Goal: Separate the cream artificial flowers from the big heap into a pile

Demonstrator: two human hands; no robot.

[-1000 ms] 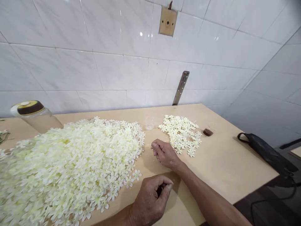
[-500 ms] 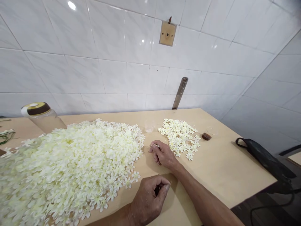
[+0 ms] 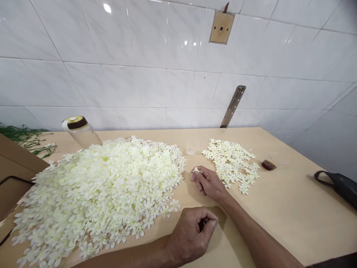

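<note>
My right hand (image 3: 209, 183) is over the table between two groups of artificial flowers, its thumb and fingers pinched on a small white flower (image 3: 196, 169). Closer to me, my left hand (image 3: 193, 234) is closed with thumb and forefinger pressed together; whatever they hold, if anything, is hidden. On the left lies a big heap of cream-white flowers (image 3: 111, 186), a few loose ones at its edge near my left hand. A smaller, thinner spread of the same flowers (image 3: 232, 160) lies just beyond my right hand.
A small clear cup (image 3: 191, 149) stands behind my right hand; a clear cup with dark liquid (image 3: 269, 165) is farther right. A tilted bottle (image 3: 85, 134), green stems (image 3: 30, 139) and a cardboard box (image 3: 16, 167) are left. A black strapped object (image 3: 338, 186) lies at the right.
The view has swung left, so everything sits farther right and the cardboard box shows. My hands keep their places and pinched shape; the white flower in my right fingers shows more plainly.
</note>
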